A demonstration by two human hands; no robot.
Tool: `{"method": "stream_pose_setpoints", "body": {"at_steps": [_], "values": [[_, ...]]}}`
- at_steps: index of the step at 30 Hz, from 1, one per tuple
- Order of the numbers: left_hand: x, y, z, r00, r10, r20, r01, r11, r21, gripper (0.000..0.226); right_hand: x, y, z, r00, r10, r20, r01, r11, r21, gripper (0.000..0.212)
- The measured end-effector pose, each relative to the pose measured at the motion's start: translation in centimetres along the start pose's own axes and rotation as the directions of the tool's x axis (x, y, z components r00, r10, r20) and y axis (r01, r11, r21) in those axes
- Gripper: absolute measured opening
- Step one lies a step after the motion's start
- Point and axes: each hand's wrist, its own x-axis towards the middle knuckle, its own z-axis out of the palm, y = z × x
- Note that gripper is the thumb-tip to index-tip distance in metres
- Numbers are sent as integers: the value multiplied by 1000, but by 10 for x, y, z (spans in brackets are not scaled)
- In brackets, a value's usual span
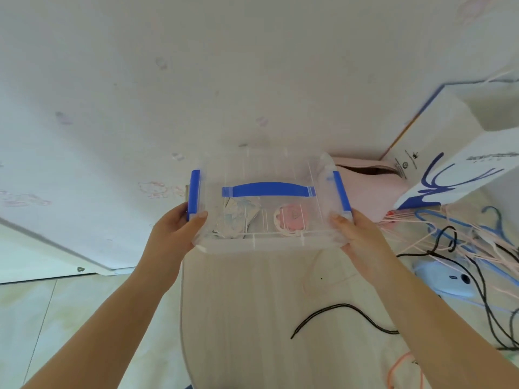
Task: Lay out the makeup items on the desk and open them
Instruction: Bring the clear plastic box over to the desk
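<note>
**Box held at both ends, above the desk's far end**

The left hand (179,228) grips the left end of the clear storage box (266,203), thumb laid over the lid's edge just below the left blue latch (194,193), the other fingers hidden under the box. The right hand (356,234) holds the right end the same way, thumb on top just beside the right blue latch (342,192). Both hands clamp on the box, one at each short end, equally near to it.

The box's long axis runs left to right between the hands, with the blue carry handle (268,189) along that axis on the lid. Both latches look closed down over the lid, and each lies just beyond its thumb on the far side, so opening the box seems to call for a short reach by either thumb.

Inside, through the ribbed lid, a round pink compact (289,220) shows on the right and a pale patterned item (238,217) on the left; what the latter is cannot be made out. Whether the box rests on the desk (252,318) or hangs just above it cannot be told.

Beyond the box's right end lies a pink pouch (370,189), partly hidden. To the right are a white paper bag (463,153), a heap of hangers (463,234) and a black cord (351,313) on the near desk.
</note>
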Motion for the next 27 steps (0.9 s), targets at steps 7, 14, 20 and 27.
{"method": "stream_pose_setpoints", "body": {"at_steps": [7, 14, 20, 27], "values": [[-22, 20, 6, 994, 77, 78, -82, 995, 64, 21, -58, 13, -18, 998, 0, -69, 10, 990, 141, 26], [-71, 36, 70, 956, 155, 250, -179, 981, 77, 21, -151, 29, -84, 972, -45, -229, 101, 967, 236, 31], [-143, 16, 137, 918, 189, 349, -220, 974, 51, 23, -229, 60, -162, 936, -58, -347, 159, 949, 272, 26], [-251, -25, 223, 860, 161, 484, -205, 978, 38, 25, -353, 116, -256, 871, -17, -491, 163, 953, 257, 31]]}}
